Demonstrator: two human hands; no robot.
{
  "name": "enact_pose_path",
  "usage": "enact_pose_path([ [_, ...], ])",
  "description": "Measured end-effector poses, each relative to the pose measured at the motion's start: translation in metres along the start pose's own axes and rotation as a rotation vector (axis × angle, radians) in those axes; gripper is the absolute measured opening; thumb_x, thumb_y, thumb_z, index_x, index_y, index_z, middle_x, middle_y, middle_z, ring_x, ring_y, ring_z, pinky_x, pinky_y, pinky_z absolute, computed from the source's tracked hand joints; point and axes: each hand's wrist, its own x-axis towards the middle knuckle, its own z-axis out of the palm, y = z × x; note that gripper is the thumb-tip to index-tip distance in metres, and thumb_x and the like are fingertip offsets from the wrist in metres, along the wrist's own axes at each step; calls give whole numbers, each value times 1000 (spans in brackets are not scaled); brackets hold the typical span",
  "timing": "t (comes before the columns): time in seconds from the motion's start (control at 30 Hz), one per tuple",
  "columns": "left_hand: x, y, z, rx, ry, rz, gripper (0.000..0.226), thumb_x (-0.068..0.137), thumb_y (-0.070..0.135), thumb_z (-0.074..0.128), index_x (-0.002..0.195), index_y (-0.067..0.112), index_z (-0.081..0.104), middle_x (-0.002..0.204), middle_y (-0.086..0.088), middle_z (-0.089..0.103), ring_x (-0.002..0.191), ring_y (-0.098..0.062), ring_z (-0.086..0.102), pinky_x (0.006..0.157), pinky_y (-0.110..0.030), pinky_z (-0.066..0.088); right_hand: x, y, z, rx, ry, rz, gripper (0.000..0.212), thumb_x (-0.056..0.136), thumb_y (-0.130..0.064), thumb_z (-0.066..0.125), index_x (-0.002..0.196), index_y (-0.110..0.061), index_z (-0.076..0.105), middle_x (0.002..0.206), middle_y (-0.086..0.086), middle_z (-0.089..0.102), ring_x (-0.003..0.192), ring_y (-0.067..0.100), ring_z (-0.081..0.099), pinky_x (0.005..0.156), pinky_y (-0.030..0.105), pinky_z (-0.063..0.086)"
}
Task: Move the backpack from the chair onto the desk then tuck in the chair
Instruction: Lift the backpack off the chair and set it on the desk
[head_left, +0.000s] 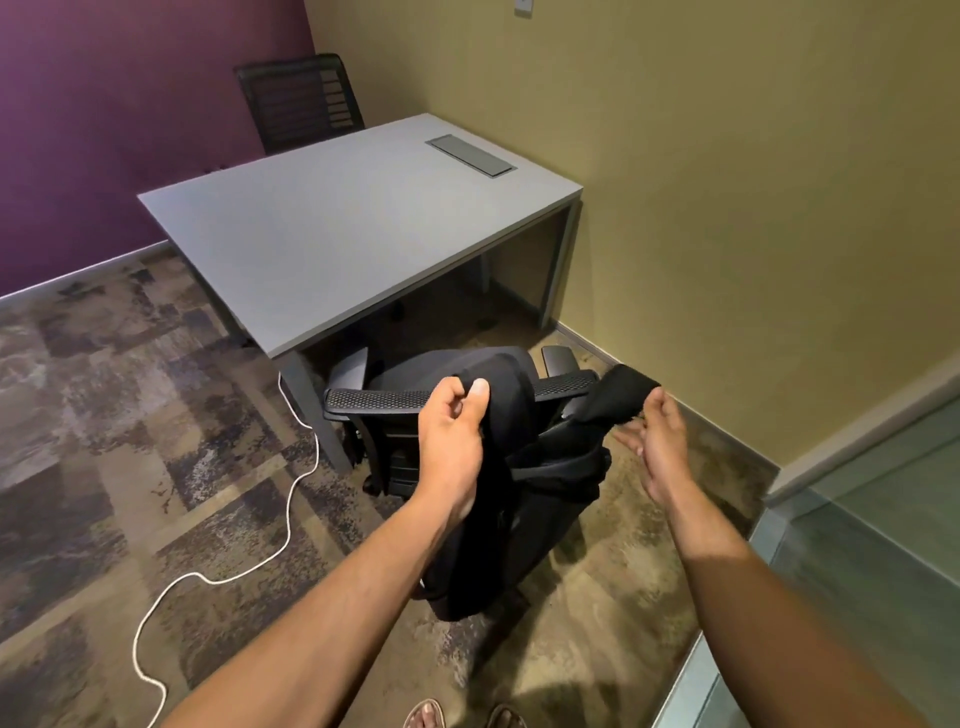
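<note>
A black backpack (524, 499) hangs in the air between me and the black mesh office chair (379, 401), which stands at the near end of the grey desk (322, 244). My left hand (454, 436) is closed on the backpack's top edge. My right hand (657, 439) holds a black shoulder strap (615, 392) pinched at its fingertips, off to the right. The chair's seat is mostly hidden behind the bag; its backrest top and one armrest show.
A second black chair (301, 101) stands behind the desk's far side by the purple wall. A white cable (291, 499) snakes over the carpet left of the chair. A yellow wall runs along the right, and a glass panel (857, 545) stands at the near right.
</note>
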Motion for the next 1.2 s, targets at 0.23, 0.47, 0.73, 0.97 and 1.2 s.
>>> enact_pose_path([
  [0.23,-5,44,2,-74,-16,-6,31,94,25,60,80,0,47,84,-11,39,81,-27,31,73,-45,26,-34,49,-30,-368,-451,22,71,92,-10,64,152,-13,26,157,3,31,146,17,29,116,34,30],
  [0.47,-25,87,-7,-63,-121,102,17,95,15,59,80,18,67,79,0,64,79,-19,55,73,-32,44,-15,45,-16,-303,-529,115,71,85,14,63,145,-1,30,155,15,32,146,27,29,116,33,31],
  [0.73,-23,116,-30,-112,-56,145,14,87,22,63,74,21,66,66,9,62,64,-10,53,62,-28,39,-27,50,25,-236,-561,-15,52,86,16,60,129,-10,46,120,2,61,111,13,59,87,16,51],
  [0.97,-19,118,-43,-158,-35,193,26,95,11,57,73,21,66,67,7,62,67,-11,53,67,-27,42,-39,52,37,-287,-537,-56,48,86,10,64,121,-22,58,109,-17,69,115,5,58,82,14,51],
  [1.2,9,130,-80,-121,118,246,31,94,14,60,65,23,61,66,3,52,65,-11,43,64,-28,36,-63,40,47,-433,-518,-344,29,88,-13,67,102,-38,71,102,-18,72,98,-7,62,90,25,47],
])
